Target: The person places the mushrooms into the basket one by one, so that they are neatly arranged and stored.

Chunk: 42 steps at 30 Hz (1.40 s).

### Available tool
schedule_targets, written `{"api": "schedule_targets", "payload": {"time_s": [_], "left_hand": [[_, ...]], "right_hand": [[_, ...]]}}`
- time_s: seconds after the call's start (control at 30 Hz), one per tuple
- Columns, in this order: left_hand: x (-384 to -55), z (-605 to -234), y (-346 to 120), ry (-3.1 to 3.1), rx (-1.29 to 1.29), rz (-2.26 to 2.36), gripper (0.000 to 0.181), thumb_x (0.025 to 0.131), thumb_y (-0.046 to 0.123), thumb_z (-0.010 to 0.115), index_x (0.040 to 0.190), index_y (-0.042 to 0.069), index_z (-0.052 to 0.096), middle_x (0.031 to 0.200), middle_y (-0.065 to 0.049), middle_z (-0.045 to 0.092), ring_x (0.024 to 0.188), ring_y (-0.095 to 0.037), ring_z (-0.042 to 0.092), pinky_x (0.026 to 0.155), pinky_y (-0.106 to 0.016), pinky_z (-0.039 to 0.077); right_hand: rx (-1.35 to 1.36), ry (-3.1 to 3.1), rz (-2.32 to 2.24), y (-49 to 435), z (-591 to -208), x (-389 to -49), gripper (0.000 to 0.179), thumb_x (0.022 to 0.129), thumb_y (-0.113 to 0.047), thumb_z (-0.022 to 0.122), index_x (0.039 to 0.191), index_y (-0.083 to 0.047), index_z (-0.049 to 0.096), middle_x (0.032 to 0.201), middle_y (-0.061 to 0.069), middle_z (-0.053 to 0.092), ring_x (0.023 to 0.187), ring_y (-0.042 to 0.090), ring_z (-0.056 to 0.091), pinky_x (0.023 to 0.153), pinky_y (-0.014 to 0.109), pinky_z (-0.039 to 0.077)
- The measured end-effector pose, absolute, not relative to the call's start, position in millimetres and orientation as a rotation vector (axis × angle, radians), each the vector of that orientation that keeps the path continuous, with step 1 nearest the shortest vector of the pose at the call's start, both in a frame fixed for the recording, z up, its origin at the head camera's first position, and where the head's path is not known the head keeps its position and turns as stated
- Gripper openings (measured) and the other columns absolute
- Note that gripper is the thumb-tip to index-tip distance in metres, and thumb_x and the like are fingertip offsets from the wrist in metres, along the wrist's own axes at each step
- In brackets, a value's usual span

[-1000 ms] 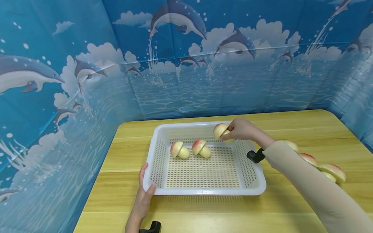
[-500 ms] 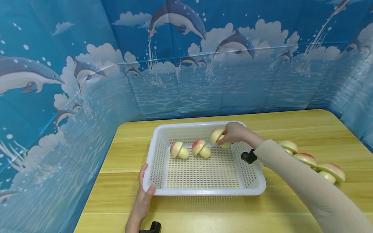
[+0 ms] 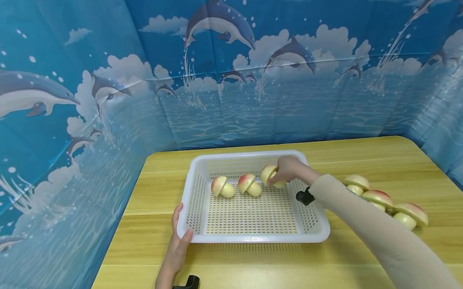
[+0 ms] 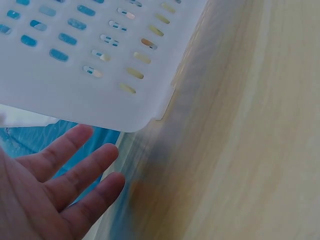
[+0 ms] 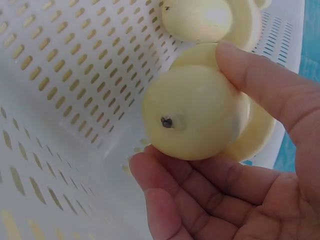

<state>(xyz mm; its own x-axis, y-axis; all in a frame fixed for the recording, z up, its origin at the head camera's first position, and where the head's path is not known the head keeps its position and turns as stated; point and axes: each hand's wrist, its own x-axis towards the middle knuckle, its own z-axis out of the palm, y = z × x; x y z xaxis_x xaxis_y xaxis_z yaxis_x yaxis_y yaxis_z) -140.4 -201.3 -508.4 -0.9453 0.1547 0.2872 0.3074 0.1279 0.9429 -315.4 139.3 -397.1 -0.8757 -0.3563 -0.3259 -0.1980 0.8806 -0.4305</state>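
Observation:
A white plastic basket [image 3: 258,240] with slotted walls stands on the wooden table. Two toy mushrooms, the left one [image 3: 222,187] and the middle one [image 3: 249,185], lie inside it, with pale stems and red-tinged caps. At the back right of the basket, my right hand [image 3: 291,169] pinches a third mushroom [image 5: 192,115] between thumb and fingers; its round stem end faces the wrist camera. My left hand [image 3: 178,242] rests against the basket's left front corner, thumb at the rim. Several of its fingers [image 4: 82,185] are straight and spread in the left wrist view.
Several more toy mushrooms [image 3: 411,214] lie in a slanting row on the table [image 3: 256,272], right of the basket and partly beside the right sleeve. A blue dolphin-print curtain [image 3: 277,110] hangs behind the table and along its sides.
My right hand has moved down and slightly left with its mushroom, deeper into the basket beside the other two. My left hand and the basket have stayed in place.

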Motion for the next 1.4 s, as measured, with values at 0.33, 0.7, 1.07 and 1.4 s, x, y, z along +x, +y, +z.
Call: {"api": "schedule_targets", "payload": {"time_s": [0.33,0.7,1.07,1.4], "left_hand": [[-141,-511,-201,-2.247,-0.448,-1.933,0.068,0.093,0.016,0.039,0.152,0.025,0.004,0.154,-0.016,0.018,0.133,-0.042,0.027,0.097,-0.062,0.026],[-142,-511,-201,-2.249,-0.436,-1.926,0.068,0.093,0.015,0.038,0.152,0.025,0.005,0.154,-0.015,0.018,0.132,-0.043,0.028,0.096,-0.062,0.027],[-142,-511,-201,-2.244,-0.447,-1.935,0.068,0.094,0.013,0.038,0.152,0.024,0.005,0.154,-0.015,0.018,0.132,-0.042,0.029,0.096,-0.062,0.027],[-142,-513,-203,-2.253,-0.438,-1.945,0.068,0.094,0.016,0.039,0.151,0.027,0.005,0.154,-0.015,0.019,0.132,-0.042,0.029,0.097,-0.061,0.027]], "right_hand": [[-0.383,2.659,-0.544,138,-405,-316,0.038,0.078,-0.038,0.076,0.066,-0.011,0.053,0.055,0.000,0.047,0.047,0.012,0.042,0.050,0.028,0.039],[-0.381,2.661,-0.577,137,-415,-318,0.039,0.077,-0.037,0.077,0.074,-0.007,0.053,0.061,0.004,0.050,0.051,0.014,0.045,0.053,0.029,0.042],[-0.359,2.643,-0.582,138,-424,-320,0.041,0.077,-0.038,0.077,0.076,-0.007,0.050,0.061,0.003,0.047,0.048,0.012,0.044,0.062,0.038,0.050],[-0.337,2.617,-0.609,138,-424,-318,0.042,0.076,-0.037,0.078,0.073,-0.008,0.048,0.059,0.001,0.043,0.047,0.011,0.040,0.058,0.035,0.049]]}}
